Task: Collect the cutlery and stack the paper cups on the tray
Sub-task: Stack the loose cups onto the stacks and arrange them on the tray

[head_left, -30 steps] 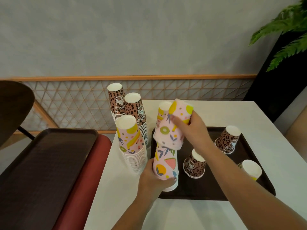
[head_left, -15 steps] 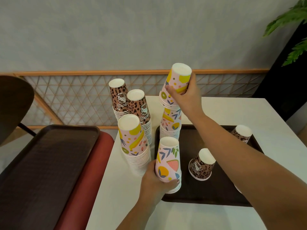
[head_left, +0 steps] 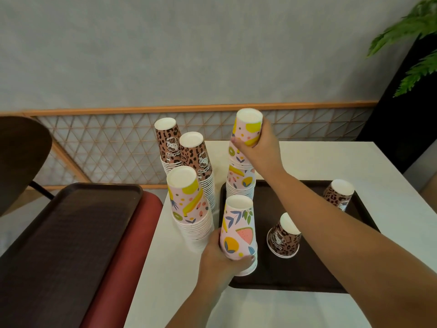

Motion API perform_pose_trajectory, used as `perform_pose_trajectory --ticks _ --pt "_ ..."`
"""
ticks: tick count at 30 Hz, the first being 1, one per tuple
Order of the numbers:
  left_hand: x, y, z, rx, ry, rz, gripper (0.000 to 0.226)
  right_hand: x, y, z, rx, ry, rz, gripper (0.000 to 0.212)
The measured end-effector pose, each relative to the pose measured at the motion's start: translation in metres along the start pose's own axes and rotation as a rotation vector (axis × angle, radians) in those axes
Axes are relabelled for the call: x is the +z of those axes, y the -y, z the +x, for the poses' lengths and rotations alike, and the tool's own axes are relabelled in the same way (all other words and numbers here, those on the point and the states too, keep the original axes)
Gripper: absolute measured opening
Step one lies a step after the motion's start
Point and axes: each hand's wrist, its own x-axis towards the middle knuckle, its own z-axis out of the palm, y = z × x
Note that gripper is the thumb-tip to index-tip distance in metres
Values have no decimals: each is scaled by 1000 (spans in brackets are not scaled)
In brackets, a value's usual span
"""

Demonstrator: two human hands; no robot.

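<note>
Right hand (head_left: 259,150) fingers are grasping the top cup (head_left: 248,129) of the tall stack (head_left: 241,183); left hand (head_left: 220,259) fingers are gripping the near stack (head_left: 238,233) on the tray (head_left: 307,278).

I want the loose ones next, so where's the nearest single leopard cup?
In the head view, the leopard cup stands upside down on the tray, just right of the fruit-print stack.
</note>
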Motion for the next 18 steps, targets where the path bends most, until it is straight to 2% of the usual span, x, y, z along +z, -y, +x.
perform_pose_trajectory --ticks 2,4,7,9,12,14,18 --pt "-1 -2 -1 10 -3 -4 68 2 -7 -6 82 90 -64 75" --pt "-1 -4 -1 19 -7 5 70 -1 -7 -19 135 79 -56 86" --pt "0 -6 0 33 -18 30 67 -17 4 -50 66 -13 85 73" --pt "2 -9 1 44 -28 51 68 -30 7 -75 49 96 118 62" --pt "5 -14 2 59 -26 50 71 -43 7 -107 131 418 7 70" --pt "7 -19 0 75 -4 51 73 -45 6 -122 167 556 -81 70" --pt "9 -31 -6 158 67 64 80 -49 4 -130 190 490 -94 62"
